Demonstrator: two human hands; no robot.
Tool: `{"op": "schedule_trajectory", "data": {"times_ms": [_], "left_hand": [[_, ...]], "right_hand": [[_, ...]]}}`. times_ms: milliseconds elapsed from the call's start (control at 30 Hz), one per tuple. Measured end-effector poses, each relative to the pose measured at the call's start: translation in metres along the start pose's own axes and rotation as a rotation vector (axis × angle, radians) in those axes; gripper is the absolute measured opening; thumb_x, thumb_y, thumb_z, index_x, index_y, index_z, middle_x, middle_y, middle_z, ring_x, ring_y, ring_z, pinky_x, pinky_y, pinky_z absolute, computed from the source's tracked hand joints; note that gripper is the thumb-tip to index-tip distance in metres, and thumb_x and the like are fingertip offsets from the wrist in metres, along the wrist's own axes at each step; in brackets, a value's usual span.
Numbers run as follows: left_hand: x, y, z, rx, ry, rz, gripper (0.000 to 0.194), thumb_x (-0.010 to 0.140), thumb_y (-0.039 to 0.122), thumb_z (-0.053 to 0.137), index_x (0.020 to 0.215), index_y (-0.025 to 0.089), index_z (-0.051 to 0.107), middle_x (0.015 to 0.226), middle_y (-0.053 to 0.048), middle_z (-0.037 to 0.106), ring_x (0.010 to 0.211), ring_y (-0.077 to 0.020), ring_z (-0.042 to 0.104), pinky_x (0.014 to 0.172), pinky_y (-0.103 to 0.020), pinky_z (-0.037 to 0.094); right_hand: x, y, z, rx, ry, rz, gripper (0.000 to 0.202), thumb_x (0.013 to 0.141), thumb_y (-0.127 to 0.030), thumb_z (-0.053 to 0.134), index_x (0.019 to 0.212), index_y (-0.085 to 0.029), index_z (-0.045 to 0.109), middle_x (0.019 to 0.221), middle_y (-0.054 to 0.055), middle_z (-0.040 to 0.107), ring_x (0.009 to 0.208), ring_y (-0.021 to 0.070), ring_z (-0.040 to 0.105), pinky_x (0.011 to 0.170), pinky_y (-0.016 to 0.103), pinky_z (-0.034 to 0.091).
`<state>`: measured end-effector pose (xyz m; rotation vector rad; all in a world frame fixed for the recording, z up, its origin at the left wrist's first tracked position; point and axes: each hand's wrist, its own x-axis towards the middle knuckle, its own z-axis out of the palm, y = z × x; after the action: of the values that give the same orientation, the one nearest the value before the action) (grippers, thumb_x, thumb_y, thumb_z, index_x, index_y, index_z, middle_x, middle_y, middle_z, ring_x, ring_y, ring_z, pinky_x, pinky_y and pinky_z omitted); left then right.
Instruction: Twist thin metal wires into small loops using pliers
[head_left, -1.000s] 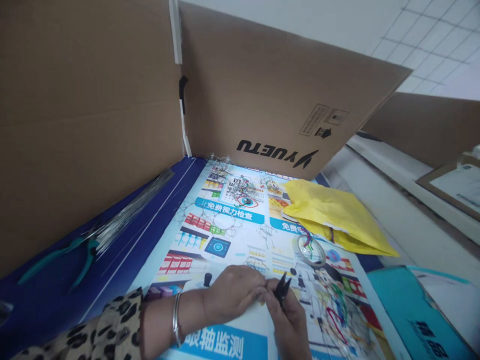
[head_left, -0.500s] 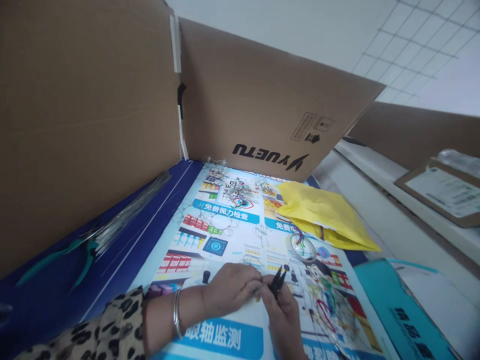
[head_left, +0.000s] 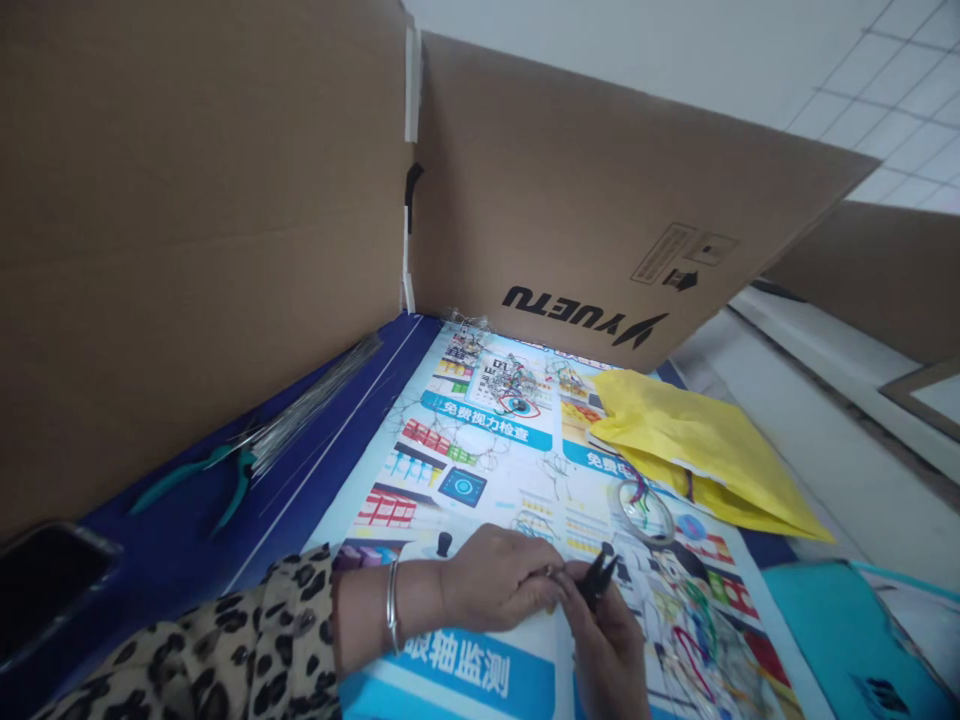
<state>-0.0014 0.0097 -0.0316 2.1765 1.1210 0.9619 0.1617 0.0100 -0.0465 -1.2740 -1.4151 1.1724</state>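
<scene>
Over the lower middle of the printed sheet, my left hand (head_left: 499, 580) is closed with its fingertips pinched, touching the fingertips of my right hand (head_left: 613, 650). Whatever sits between those fingertips is too small to make out. My right hand is wrapped round small black pliers (head_left: 598, 580), whose pointed jaws stick up, slightly parted; their handles are hidden in the palm. A clear ring-shaped roll (head_left: 646, 512) lies beyond the right hand. Loose coloured wires and strands (head_left: 690, 640) are scattered to its right.
Green-handled pliers (head_left: 241, 490) and a bundle of thin metal wires (head_left: 311, 405) lie at left, near a dark phone (head_left: 52, 585). Tangled wire pieces (head_left: 517, 375) lie at the back. A yellow bag (head_left: 705, 440) and teal packet (head_left: 840, 620) are at right. Cardboard walls (head_left: 570, 190) stand behind.
The view has swung left, so everything sits further right and the phone has come into sight. My hands stay together at the fingertips, with the black pliers still in the right.
</scene>
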Motion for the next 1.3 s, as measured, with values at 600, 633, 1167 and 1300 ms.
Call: {"op": "schedule_trajectory", "data": {"times_ms": [600,633,1167,1300], "left_hand": [[0.000,-0.005,0.005,0.050,0.063,-0.010,0.028,0.092,0.026,0.033,0.089,0.018,0.060,0.083,-0.003,0.067,0.077,-0.0136,0.062,0.074,-0.022,0.044],[0.000,-0.006,0.005,0.058,0.069,-0.013,0.029,0.093,0.026,0.033,0.088,0.018,0.060,0.082,-0.002,0.067,0.076,-0.0133,0.062,0.073,-0.021,0.044],[-0.002,-0.043,-0.020,0.357,0.333,-0.066,0.011,0.086,0.025,0.050,0.086,0.018,0.059,0.074,-0.003,0.066,0.069,-0.0154,0.060,0.066,-0.027,0.046],[-0.002,-0.052,-0.032,0.445,0.304,-0.161,0.015,0.082,0.023,0.055,0.095,0.018,0.056,0.086,-0.006,0.061,0.084,-0.0209,0.056,0.074,-0.034,0.045]], "right_hand": [[0.000,0.006,-0.009,-0.123,-0.055,-0.031,0.017,0.077,-0.038,0.059,0.079,-0.020,0.059,0.072,0.001,0.062,0.071,0.0173,0.055,0.066,0.028,0.046],[0.000,0.006,-0.008,-0.126,-0.060,-0.039,0.017,0.077,-0.037,0.059,0.079,-0.020,0.059,0.072,0.001,0.061,0.070,0.0170,0.054,0.066,0.028,0.046],[0.000,0.007,-0.006,-0.112,-0.098,-0.053,0.016,0.082,-0.035,0.054,0.078,-0.020,0.055,0.069,0.000,0.057,0.068,0.0146,0.052,0.064,0.026,0.043],[0.000,0.007,-0.005,-0.098,-0.108,-0.053,0.016,0.083,-0.035,0.053,0.077,-0.020,0.054,0.068,-0.001,0.055,0.067,0.0138,0.051,0.064,0.026,0.041]]}}
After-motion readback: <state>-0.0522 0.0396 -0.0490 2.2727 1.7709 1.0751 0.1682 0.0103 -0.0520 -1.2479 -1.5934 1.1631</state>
